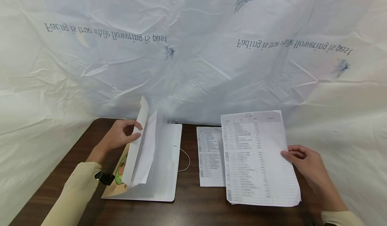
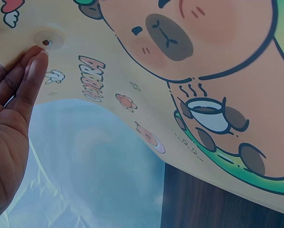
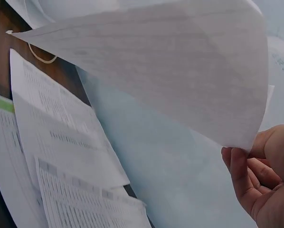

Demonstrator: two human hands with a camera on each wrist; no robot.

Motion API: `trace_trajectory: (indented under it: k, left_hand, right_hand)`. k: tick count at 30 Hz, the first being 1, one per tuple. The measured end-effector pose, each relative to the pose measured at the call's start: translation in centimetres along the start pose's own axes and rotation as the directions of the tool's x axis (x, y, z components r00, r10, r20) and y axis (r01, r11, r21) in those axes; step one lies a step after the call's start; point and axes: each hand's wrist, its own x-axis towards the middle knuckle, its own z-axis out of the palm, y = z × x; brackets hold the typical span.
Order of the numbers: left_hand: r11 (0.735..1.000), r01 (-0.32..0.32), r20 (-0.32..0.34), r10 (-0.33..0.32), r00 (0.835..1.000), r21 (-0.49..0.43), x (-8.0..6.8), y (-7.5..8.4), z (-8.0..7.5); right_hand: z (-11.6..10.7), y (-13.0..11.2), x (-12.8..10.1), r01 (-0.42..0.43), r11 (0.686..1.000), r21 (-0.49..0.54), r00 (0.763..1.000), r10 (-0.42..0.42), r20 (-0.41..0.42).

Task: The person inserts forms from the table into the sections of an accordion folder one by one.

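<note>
Paper printed with a table [image 1: 258, 158] is held raised over the dark wooden table [image 1: 196, 205] by the right hand [image 1: 308, 162], which pinches its right edge, partly overlapping another printed sheet [image 1: 210, 158]. The left hand [image 1: 122, 134] pinches the edge of the raised cartoon-animal cover [image 2: 132, 61] of a white-lined folder [image 1: 165, 185] lying on the table's left, a lined sheet [image 1: 148, 155] tilted beside that cover.

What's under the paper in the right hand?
Printed sheets lie overlapping on the table; one pokes out left of the held paper. Covered parts can't be seen.
</note>
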Motion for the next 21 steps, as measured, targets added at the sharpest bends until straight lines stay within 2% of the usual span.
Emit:
trace_trajectory:
  k: [11, 16, 21]
  left_hand:
    - [1.0, 0.006, -0.006, -0.006, 1.0, -0.014, 0.1, 0.1, 0.0]
    - [1.0, 0.004, -0.008, -0.004, 1.0, -0.028, 0.1, 0.1, 0.1]
    - [0.999, 0.005, -0.009, -0.006, 1.0, -0.031, 0.0, 0.0, 0.1]
  right_hand:
    - [2.7, -2.7, 0.5, 0.034, 0.985, 0.171, 0.999, -0.029, -0.031]
    - [4.4, -3.6, 0.8, 0.052, 0.961, 0.271, 0.999, -0.048, -0.024]
    - [5.9, -4.7, 1.1, 0.057, 0.958, 0.281, 0.998, -0.055, -0.016]
